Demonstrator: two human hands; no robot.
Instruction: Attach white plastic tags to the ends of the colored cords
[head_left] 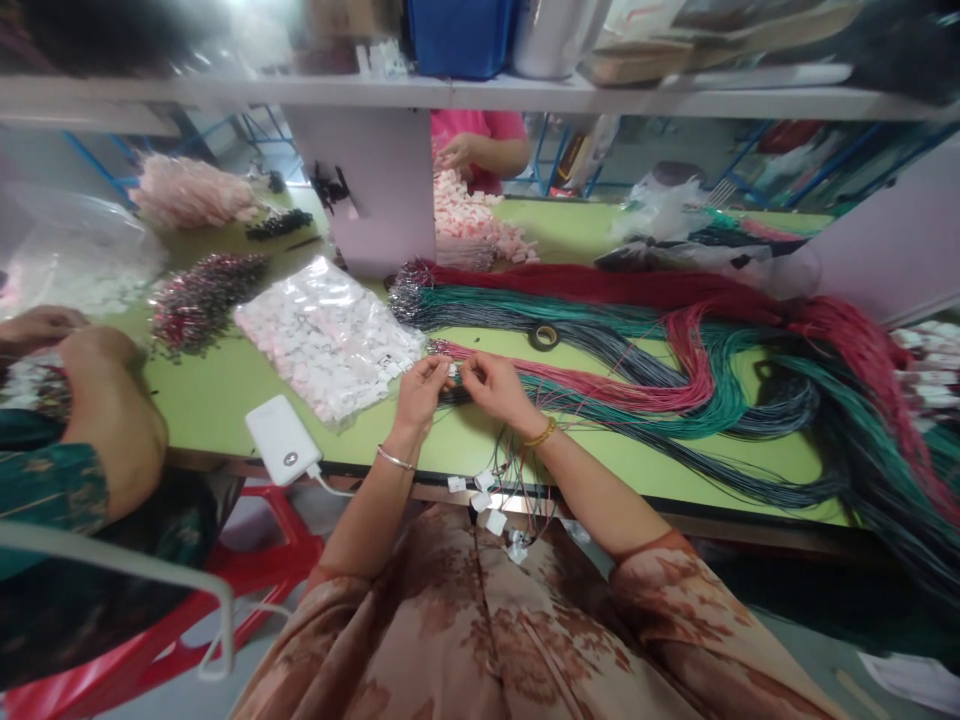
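My left hand (pixel 421 392) pinches a small white plastic connector (pixel 453 370) near the table's front edge. Just to its right, my right hand (pixel 495 388) is closed, fingertips together, on what looks like a thin wire by the connector; the fingers hide most of it. Under and beside my hands lie bundles of red wires (pixel 600 388), green wires (pixel 720 400) and black wires (pixel 720 470), their metal-tipped ends close to my fingers. Several white connectors on wires (pixel 495 521) hang over the edge below my right wrist. A clear bag of white connectors (pixel 330 340) lies left of my hands.
A white power bank (pixel 283 440) with a cable sits at the front edge. A roll of black tape (pixel 544 337) lies behind my hands. A co-worker's arm (pixel 112 420) is at left; another person (pixel 487 145) works across the table. A shelf (pixel 480 95) spans above.
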